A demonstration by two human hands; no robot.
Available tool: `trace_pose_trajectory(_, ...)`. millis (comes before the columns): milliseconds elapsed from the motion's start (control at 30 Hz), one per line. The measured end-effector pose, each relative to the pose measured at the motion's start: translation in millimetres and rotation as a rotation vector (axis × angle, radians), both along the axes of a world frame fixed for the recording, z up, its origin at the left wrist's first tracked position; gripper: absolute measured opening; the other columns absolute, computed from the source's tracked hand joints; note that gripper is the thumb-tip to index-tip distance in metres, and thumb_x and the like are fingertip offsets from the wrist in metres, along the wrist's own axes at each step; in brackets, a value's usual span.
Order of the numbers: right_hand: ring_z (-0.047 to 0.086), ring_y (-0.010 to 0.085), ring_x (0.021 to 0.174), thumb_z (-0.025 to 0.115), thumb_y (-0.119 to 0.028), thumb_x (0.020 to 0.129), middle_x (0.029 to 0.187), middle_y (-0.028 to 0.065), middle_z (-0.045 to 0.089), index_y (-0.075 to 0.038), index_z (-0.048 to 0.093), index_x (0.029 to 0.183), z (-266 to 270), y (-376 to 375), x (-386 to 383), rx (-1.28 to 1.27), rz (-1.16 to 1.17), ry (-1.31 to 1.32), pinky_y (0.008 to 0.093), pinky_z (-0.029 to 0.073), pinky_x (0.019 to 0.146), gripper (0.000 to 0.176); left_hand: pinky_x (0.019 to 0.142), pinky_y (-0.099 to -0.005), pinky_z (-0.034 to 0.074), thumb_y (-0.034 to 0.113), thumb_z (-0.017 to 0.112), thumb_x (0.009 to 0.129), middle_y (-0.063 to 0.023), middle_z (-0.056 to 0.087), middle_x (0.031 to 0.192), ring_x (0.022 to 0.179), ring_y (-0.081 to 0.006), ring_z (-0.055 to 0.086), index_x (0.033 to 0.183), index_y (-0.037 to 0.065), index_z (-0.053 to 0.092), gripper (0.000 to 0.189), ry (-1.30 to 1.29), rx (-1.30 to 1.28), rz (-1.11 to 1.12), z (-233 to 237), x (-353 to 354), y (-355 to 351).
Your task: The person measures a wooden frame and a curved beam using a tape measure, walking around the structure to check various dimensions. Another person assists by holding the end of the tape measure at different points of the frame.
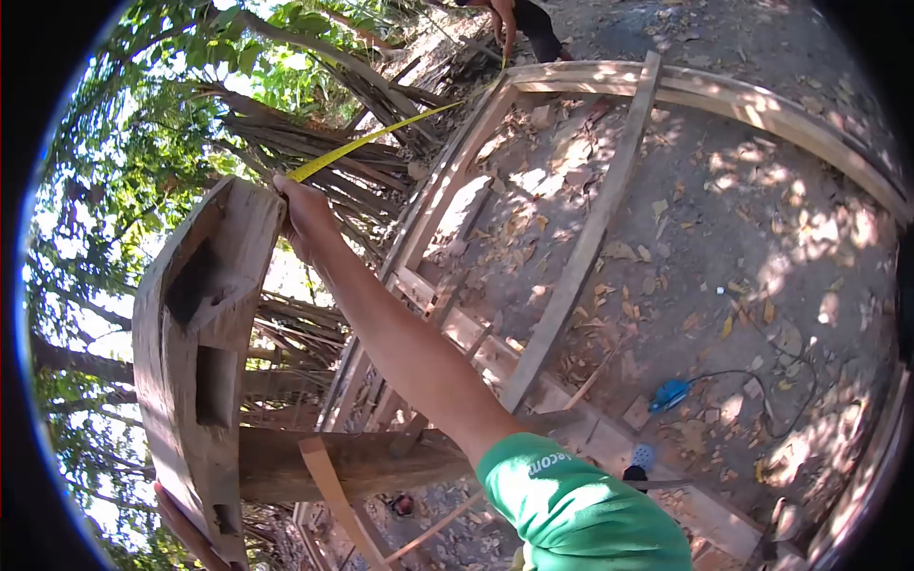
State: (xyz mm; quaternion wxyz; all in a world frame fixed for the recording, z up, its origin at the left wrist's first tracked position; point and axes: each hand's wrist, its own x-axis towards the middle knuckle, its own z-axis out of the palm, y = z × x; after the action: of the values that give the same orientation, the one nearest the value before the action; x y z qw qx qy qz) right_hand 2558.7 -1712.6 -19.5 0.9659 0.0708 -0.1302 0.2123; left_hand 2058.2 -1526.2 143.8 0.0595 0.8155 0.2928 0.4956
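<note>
My right hand (309,217), at the end of a green-sleeved arm, is closed with the yellow tape measure blade (343,152) at its fingertips, beside the upper end of a thick notched timber (181,400). The timber stands at the left with rectangular mortises cut into it and a hollow near its top. From my hand the blade runs away to the upper right, toward the far frame corner. At lower left, my left hand (181,533) grips the timber's outer edge; most of its fingers are hidden behind the wood.
Another person (528,29) bends at the far frame corner, a hand near the tape's line. A long wooden frame (705,93) with a crosspiece (595,233) spans the leaf-strewn ground. A blue corded tool (669,395) and a blue perforated shoe (643,457) are at right. Stacked poles (314,143) lie beyond.
</note>
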Motion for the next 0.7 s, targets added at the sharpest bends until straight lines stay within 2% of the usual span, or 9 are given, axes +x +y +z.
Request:
trace_pose_trajectory(33,0.062,0.0183,0.07,0.053,-0.02,0.087,0.083,0.0084,0.06,0.002,0.053,0.096,-2,7,2,-0.024,-0.013,-0.006,0.0351,0.053,0.063,0.024,0.092,-0.0316,0.036,0.045,0.044,0.091,-0.0138,0.054,0.116,0.103,-0.0211,0.05,0.12,-0.003,0.051,0.057,-0.001,-0.07,-0.04,4,-6,12)
trace_pose_trajectory(100,0.062,0.0197,0.071,0.053,-0.02,0.087,0.084,0.0105,0.061,0.002,0.054,0.096,1,-9,-9,0.069,0.017,-0.012,0.034,0.053,0.065,0.024,0.104,-0.0313,0.026,0.037,0.039,0.094,-0.0134,0.04,0.135,0.124,-0.0209,0.038,0.129,-0.004,0.041,0.054,0.101,-0.089,-0.089,14,-16,30)
trace_pose_trajectory(200,0.062,0.0229,0.073,0.054,-0.021,0.087,0.083,0.0121,0.062,0.002,0.055,0.096,2,-15,-13,0.106,0.043,-0.035,0.0363,0.052,0.068,0.025,0.091,-0.0312,0.036,0.04,0.041,0.093,-0.0123,0.056,0.113,0.101,-0.0201,0.051,0.117,-0.004,0.054,0.052,0.077,0.119,-0.036,8,-14,32)
trace_pose_trajectory(400,0.061,0.0249,0.075,0.045,-0.029,0.09,0.085,0.0108,0.062,-0.003,0.058,0.096,5,-5,-11,0.155,0.051,-0.038,0.0391,0.051,0.073,0.029,0.091,-0.0312,0.036,0.039,0.039,0.094,-0.0129,0.057,0.113,0.101,-0.0196,0.051,0.117,-0.004,0.054,0.051,0.063,0.05,-0.111,6,-10,29)
trace_pose_trajectory(500,0.061,0.019,0.07,0.046,-0.02,0.089,0.083,0.009,0.058,0.001,0.049,0.096,8,-18,-22,0.184,0.08,-0.024,0.0341,0.053,0.064,0.022,0.092,-0.0309,0.035,0.039,0.038,0.095,-0.0127,0.057,0.113,0.101,-0.0194,0.051,0.117,-0.004,0.053,0.051,0.096,0.031,-0.121,6,-7,20)
trace_pose_trajectory(700,0.06,0.0216,0.076,0.044,-0.02,0.09,0.086,0.0119,0.057,0.001,0.051,0.095,7,-17,-21,0.231,0.048,-0.046,0.0363,0.051,0.071,0.022,0.093,-0.0303,0.034,0.039,0.036,0.095,-0.0123,0.056,0.114,0.102,-0.0188,0.051,0.119,-0.004,0.051,0.052,0.125,0.035,-0.137,5,-4,15)
